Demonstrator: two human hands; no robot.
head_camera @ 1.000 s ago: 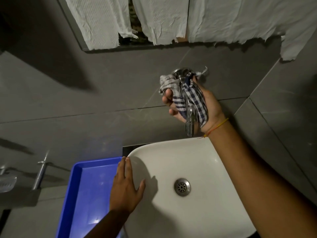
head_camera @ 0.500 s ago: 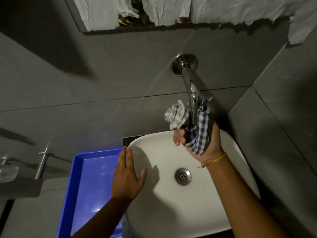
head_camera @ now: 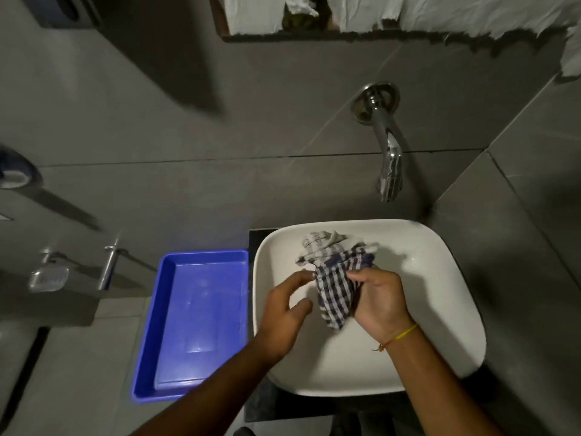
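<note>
A blue-and-white checked cloth (head_camera: 334, 278) hangs bunched over the white basin (head_camera: 440, 297). My right hand (head_camera: 380, 305) grips the cloth from its right side, a yellow thread round the wrist. My left hand (head_camera: 284, 313) hovers just left of the cloth with fingers loosely curled, its fingertip close to the cloth's edge; whether it touches is unclear. The chrome tap (head_camera: 385, 146) juts from the grey tiled wall above the basin, uncovered and apart from both hands. The drain is hidden under my hands.
A blue plastic tray (head_camera: 191, 322) lies left of the basin on the counter. A metal soap dish (head_camera: 48, 278) and a chrome bar (head_camera: 110, 265) are fixed on the left wall. White paper (head_camera: 251, 14) covers the mirror above.
My right hand has slid the cloth down off the tap and into the basin. My left hand has left the basin's rim and moved right to the cloth.
</note>
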